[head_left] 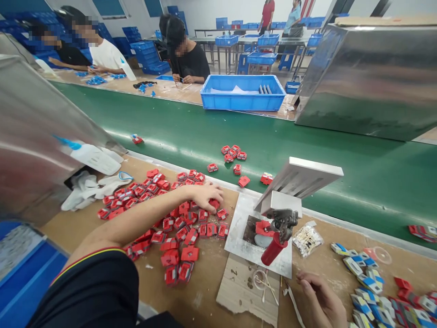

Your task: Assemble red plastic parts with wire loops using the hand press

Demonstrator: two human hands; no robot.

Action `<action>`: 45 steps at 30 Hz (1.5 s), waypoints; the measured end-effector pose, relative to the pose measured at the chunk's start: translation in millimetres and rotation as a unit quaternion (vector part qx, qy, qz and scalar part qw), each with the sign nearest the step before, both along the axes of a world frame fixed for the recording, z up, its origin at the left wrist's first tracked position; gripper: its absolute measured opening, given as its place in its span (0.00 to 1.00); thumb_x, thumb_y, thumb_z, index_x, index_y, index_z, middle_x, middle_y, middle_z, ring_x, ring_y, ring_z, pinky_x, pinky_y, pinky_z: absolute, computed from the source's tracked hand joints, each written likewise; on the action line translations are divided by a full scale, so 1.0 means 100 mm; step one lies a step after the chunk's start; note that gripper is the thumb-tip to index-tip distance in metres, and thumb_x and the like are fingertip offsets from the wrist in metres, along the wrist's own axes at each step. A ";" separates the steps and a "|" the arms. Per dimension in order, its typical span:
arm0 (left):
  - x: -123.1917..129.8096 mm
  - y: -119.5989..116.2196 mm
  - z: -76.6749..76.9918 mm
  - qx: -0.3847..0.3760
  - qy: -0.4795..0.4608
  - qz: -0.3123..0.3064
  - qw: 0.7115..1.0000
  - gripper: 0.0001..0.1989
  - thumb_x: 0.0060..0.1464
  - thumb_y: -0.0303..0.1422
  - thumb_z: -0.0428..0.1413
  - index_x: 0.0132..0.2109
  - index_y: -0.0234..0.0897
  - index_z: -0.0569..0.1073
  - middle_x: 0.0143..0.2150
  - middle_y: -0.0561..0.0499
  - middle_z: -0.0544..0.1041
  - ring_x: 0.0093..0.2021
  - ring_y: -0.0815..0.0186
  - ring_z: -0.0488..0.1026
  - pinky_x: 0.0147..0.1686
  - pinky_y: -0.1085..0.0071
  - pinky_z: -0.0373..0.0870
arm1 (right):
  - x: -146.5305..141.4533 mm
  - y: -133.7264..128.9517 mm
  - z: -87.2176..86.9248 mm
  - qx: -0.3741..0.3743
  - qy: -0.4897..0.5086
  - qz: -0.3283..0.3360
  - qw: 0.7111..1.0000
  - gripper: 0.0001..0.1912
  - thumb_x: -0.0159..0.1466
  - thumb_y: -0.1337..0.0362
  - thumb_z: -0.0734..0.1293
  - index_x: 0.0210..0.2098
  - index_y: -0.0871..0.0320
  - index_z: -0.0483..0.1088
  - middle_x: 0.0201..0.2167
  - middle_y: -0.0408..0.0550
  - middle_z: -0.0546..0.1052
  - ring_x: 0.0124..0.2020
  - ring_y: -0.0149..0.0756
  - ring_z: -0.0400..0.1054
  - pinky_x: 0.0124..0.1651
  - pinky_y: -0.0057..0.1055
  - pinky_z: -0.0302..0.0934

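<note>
My left hand [206, 197] reaches across a spread of red plastic parts [170, 258] with grey edges, its fingers closed around one red plastic part [214, 204] at the pile's right side. Low in the view, my right hand [321, 300] is curled with thumb and fingers together near a thin white strip [294, 304]; anything inside it is hidden. Between the hands stands a metal toggle clamp fixture [284, 222] with a red handle [273, 249]. Another red part [263, 227] sits in the fixture, partly covered by the clamp.
Cardboard with cotton swabs [266, 289] lies before the fixture. Blue-white-yellow parts [367, 275] and a bag of swabs [307, 238] are on the right. Beyond runs a green conveyor [177, 125] carrying several red parts. A squeeze bottle [95, 157] and gloves [83, 190] lie left; people sit opposite.
</note>
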State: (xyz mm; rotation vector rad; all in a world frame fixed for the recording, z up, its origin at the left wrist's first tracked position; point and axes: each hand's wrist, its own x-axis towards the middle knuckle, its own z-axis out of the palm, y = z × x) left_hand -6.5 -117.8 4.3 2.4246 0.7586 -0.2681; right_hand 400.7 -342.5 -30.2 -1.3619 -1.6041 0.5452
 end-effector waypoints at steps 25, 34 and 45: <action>0.61 1.28 0.13 0.087 0.108 0.141 0.980 0.24 0.53 0.39 0.65 0.58 0.52 0.81 0.77 0.48 0.65 0.71 0.42 0.64 0.70 0.37 0.62 | 0.07 -0.03 -0.05 -0.063 -0.013 0.008 0.998 0.19 0.72 0.50 0.69 0.31 0.54 0.80 0.28 0.50 0.85 0.28 0.41 0.83 0.33 0.27 0.79; 0.20 0.11 0.21 0.021 0.070 0.005 0.997 0.19 0.59 0.49 0.63 0.52 0.48 0.84 0.68 0.42 0.77 0.66 0.43 0.72 0.63 0.49 0.66 | -0.03 -0.06 -0.12 -0.062 0.007 0.017 0.998 0.15 0.72 0.53 0.69 0.33 0.53 0.79 0.29 0.49 0.85 0.30 0.40 0.82 0.34 0.26 0.77; 0.14 0.85 0.56 0.116 0.194 0.325 0.918 0.36 0.67 0.55 0.51 0.74 0.43 0.67 0.73 0.33 0.70 0.71 0.36 0.70 0.67 0.42 0.69 | 0.52 0.59 0.55 -0.018 -0.121 -0.017 0.992 0.17 0.73 0.49 0.67 0.35 0.52 0.77 0.34 0.52 0.83 0.36 0.44 0.79 0.39 0.36 0.75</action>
